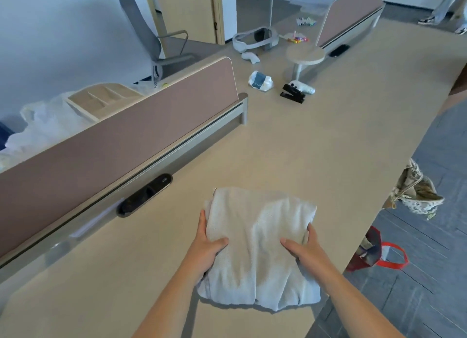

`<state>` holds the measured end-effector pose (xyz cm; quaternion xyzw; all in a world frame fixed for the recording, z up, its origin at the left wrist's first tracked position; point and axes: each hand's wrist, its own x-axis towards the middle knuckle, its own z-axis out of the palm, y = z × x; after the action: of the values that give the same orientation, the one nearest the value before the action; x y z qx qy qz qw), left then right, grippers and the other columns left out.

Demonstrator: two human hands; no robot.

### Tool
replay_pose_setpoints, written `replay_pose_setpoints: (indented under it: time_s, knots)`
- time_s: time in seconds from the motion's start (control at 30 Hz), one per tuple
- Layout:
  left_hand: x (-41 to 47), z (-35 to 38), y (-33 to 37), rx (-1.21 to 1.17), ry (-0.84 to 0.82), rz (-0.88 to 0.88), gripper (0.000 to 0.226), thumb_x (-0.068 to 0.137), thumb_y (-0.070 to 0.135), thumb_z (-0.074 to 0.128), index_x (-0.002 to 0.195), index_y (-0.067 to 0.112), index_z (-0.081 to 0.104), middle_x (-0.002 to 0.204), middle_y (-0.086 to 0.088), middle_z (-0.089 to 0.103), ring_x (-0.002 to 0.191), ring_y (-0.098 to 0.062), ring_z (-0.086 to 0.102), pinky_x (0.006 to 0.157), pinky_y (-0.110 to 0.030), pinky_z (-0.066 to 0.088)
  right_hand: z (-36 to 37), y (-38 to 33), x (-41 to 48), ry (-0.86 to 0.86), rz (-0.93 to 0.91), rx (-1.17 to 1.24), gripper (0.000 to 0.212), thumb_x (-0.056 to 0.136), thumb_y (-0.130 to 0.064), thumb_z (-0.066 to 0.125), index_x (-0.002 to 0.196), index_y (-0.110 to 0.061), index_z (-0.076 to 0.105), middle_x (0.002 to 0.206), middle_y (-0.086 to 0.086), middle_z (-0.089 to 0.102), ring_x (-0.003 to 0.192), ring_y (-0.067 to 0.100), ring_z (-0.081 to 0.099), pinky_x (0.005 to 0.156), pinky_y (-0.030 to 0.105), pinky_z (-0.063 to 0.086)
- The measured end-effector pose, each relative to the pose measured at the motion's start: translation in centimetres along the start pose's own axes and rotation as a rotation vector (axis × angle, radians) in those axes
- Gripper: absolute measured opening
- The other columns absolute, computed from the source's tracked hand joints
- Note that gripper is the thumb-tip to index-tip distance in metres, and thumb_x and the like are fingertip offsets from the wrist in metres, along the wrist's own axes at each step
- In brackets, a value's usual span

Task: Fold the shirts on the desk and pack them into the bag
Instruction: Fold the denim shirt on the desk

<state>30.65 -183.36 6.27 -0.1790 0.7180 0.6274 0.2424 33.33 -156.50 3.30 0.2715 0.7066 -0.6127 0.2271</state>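
I am holding a soft, pale white folded shirt [260,246] with both hands. It is lying on the long, light brown wooden desk [328,135], close to the near edge and right in front of me.

My left hand [206,248] is gripping the left side of the shirt. My thumb is pressing on top and my other fingers are tucking along the edge and under it. My right hand [304,249] is gripping the right side the same way, with the thumb on top and the fingers curling round the edge.

A dark bag with red handles [374,253] is sitting on the grey floor, just beside the desk on my right. A flowery cloth bag [414,193] is hanging by the desk edge a bit farther along.

A pinkish-brown divider wall [113,140] is standing along the left side of the desk. Far away on the desk, a black stapler [293,95] is lying near a small round stand [304,55], and a white headset [255,39] is lying behind them. A grey chair [151,39] is standing past the divider wall.
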Motion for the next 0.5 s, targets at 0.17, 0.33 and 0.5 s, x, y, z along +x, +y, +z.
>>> replay_pose_setpoints:
  time_s: [0.17,0.33,0.5]
  knots:
    - [-0.1,0.6,-3.0,0.218,0.137,0.087,0.1,0.092,0.022,0.065,0.152,0.055,-0.008,0.143,0.023,0.035,0.122,-0.012,0.052,0.097,-0.031,0.045,2.1,3.3,-0.6,0.18,-0.224,-0.311,0.109,0.083,-0.049,0.076,0.149,-0.06,-0.011,0.157,-0.012,0.026,0.133,0.014,0.045,0.089,0.03,0.045]
    - [0.6,0.0,-3.8,0.308,-0.044,0.095,0.063,0.097,0.018,0.055,0.144,0.056,0.039,0.146,0.028,0.037,0.132,0.003,0.039,0.096,-0.011,0.033,1.8,3.3,0.8,0.043,-0.214,-0.454,0.073,0.094,-0.04,0.064,0.146,-0.065,0.019,0.145,-0.009,0.036,0.111,0.01,0.05,0.071,0.019,0.044]
    - [1.6,-1.0,-3.0,0.212,-0.162,-0.122,0.061,0.088,0.02,0.064,0.134,0.058,0.051,0.151,0.014,0.044,0.127,-0.01,0.054,0.108,-0.032,0.044,1.5,2.7,2.0,-0.035,-0.189,-0.438,0.061,0.097,-0.027,0.062,0.147,-0.051,0.036,0.153,-0.01,0.04,0.104,0.0,0.051,0.074,0.013,0.04]
